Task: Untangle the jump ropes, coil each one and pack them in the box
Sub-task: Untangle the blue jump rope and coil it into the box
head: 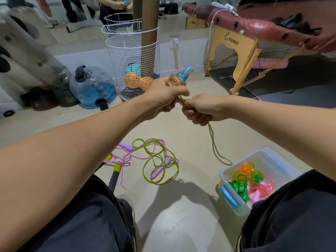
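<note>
My left hand [164, 97] grips a blue-handled jump rope [179, 78] with its cord wound round the handles. Just to its right, my right hand [201, 110] pinches the same rope's olive speckled cord, and a loop of it [217, 153] hangs down toward the floor. On the floor below lies a tangle of a green rope [160, 160] and a pink braided rope [125, 157] with lilac handles. A clear plastic box [272, 157] at the lower right holds several coiled ropes in orange, green and pink [251, 182].
A yellow-and-grey handle [115, 174] lies by my left knee. A white wire basket [134, 66] with balls, a blue water jug [94, 86] and a wooden massage table [238, 57] stand along the far wall. My knees frame the floor in front.
</note>
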